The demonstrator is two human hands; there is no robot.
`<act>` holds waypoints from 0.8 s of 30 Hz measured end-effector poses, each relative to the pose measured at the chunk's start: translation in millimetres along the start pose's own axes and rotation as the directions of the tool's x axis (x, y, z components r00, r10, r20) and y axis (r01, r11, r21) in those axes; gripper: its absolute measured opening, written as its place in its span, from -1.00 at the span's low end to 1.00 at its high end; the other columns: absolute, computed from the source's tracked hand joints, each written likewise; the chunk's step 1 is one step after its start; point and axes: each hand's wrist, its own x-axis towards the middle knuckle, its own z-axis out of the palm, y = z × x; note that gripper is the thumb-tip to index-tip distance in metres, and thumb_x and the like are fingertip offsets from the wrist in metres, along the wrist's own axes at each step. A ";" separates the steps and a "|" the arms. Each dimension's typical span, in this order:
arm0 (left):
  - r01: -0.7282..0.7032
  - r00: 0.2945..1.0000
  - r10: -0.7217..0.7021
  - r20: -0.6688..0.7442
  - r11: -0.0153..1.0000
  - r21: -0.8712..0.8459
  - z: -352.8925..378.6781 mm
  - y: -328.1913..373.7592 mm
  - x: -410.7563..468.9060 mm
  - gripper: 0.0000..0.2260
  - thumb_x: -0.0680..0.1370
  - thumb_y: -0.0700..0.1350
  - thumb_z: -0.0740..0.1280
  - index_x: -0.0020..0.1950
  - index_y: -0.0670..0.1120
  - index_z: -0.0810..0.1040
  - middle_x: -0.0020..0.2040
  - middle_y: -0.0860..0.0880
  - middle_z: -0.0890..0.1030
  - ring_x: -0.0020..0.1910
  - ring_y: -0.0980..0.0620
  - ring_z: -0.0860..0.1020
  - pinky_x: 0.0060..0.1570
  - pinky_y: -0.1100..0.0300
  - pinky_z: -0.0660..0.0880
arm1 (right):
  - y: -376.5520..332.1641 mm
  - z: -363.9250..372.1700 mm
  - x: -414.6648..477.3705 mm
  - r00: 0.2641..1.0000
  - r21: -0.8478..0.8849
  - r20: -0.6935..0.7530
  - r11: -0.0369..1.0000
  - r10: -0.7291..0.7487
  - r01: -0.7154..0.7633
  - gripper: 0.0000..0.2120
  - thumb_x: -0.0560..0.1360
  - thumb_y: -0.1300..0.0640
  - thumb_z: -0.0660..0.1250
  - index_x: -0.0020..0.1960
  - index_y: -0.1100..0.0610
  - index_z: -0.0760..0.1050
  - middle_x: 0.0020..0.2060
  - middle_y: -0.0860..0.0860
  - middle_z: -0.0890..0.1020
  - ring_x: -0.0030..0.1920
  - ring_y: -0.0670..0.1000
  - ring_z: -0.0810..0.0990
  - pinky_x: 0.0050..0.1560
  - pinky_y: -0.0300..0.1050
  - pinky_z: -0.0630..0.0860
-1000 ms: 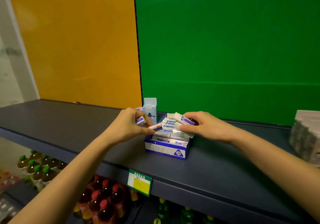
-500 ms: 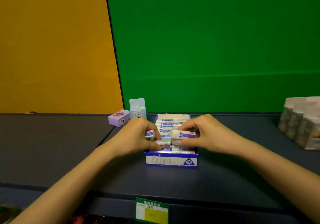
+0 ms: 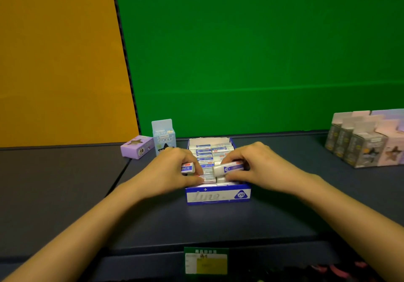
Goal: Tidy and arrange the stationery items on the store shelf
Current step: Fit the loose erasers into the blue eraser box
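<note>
A blue and white display box marked 2B stands on the dark shelf, filled with several white erasers in blue sleeves. My left hand reaches over the box's left side and holds one eraser in curled fingers, its thumb down among the front erasers. My right hand pinches another eraser between thumb and fingers, lying crosswise just above the front rows.
A lilac box lies behind the left hand, next to an upright pale blue carton. Several grey and pink boxes are stacked at the right. A green and yellow price tag hangs on the shelf's front edge.
The view has swung to face the box squarely. Both hands have come lower over the box's front, and the right hand's eraser now lies flat and crosswise.
</note>
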 end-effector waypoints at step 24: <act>-0.040 0.999 0.038 -0.017 0.996 -0.077 -5.8 15.8 -2.4 -0.78 0.37 -0.07 0.47 -0.03 -0.11 0.68 -0.17 0.04 0.63 -0.20 0.14 0.56 -0.26 0.47 0.46 | 1.1 -21.9 2.3 0.975 0.074 0.215 0.996 -0.057 0.042 -0.75 0.38 0.13 0.45 0.06 0.03 0.61 -0.24 -0.26 0.58 -0.30 -0.27 0.50 -0.20 -0.47 0.42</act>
